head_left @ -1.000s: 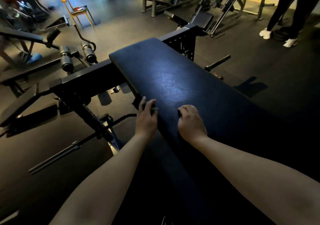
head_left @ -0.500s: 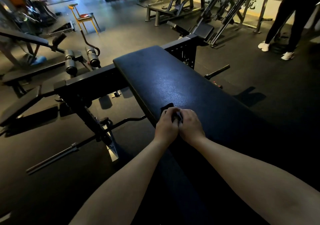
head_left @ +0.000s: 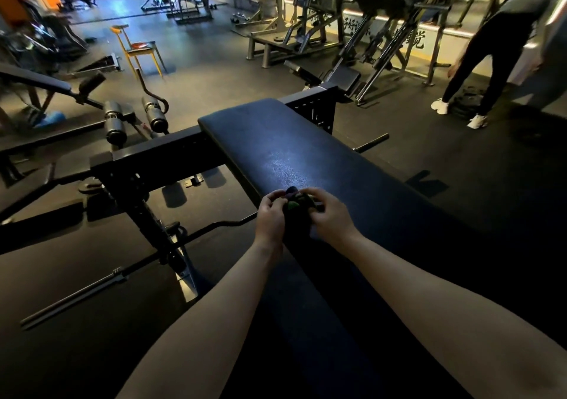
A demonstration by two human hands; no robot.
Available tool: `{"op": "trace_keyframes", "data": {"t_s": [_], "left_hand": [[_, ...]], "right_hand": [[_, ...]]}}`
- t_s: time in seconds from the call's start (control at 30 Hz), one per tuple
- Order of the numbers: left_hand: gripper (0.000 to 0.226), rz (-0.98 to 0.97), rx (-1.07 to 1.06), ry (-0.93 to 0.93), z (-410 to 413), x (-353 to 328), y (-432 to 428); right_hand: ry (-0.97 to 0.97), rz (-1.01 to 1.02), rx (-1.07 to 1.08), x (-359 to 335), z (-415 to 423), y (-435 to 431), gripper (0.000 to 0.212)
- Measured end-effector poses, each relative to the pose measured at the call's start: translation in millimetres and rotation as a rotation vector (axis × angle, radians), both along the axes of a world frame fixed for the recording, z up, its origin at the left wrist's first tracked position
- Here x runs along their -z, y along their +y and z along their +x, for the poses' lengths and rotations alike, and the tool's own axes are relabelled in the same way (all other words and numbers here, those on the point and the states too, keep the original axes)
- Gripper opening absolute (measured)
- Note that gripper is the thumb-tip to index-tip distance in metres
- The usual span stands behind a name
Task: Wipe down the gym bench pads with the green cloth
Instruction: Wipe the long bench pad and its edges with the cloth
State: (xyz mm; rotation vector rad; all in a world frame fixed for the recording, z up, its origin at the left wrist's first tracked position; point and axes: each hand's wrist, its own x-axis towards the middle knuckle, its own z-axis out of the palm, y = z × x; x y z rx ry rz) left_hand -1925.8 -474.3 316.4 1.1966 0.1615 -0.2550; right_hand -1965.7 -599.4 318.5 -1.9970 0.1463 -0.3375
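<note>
**Green cloth bunched between both hands at the left edge of the bench pad**

The green cloth sits crumpled in a small wad just above the bench pad, near its left edge and roughly midway along the visible length. The left hand curls its fingers round the wad's left side; the right hand pinches the right side, so both hands hold the cloth between them. Little of the fabric shows, only a green patch and some darker folds between the fingers.

Judging by how tightly it bunches, the cloth is light, soft and limp, and will not keep a shape of its own. It probably handles best spread flat under an open palm, or folded into a pad and held by the edges, so that more fabric meets the surface. Held as a wad it would likely clean only a narrow stripe.

The pad looks like smooth, slightly pebbled dark vinyl with a sheen at its middle, firm and fixed to a black steel frame. Whether the cloth is damp cannot be told.
</note>
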Motion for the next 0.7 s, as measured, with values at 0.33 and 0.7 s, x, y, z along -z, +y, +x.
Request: {"op": "trace_keyframes", "data": {"t_s": [0.33,0.7], "left_hand": [[0.019,0.377,0.247,-0.252,22.1,14.9,36.3],[0.022,0.060,0.210,0.052,57.5,-30.3,29.4]], "right_hand": [[0.025,0.018,0.229,-8.5,11.7,24.1,0.023],[0.026,-0.047,0.296,-38.7,22.9,14.6,0.029]]}}
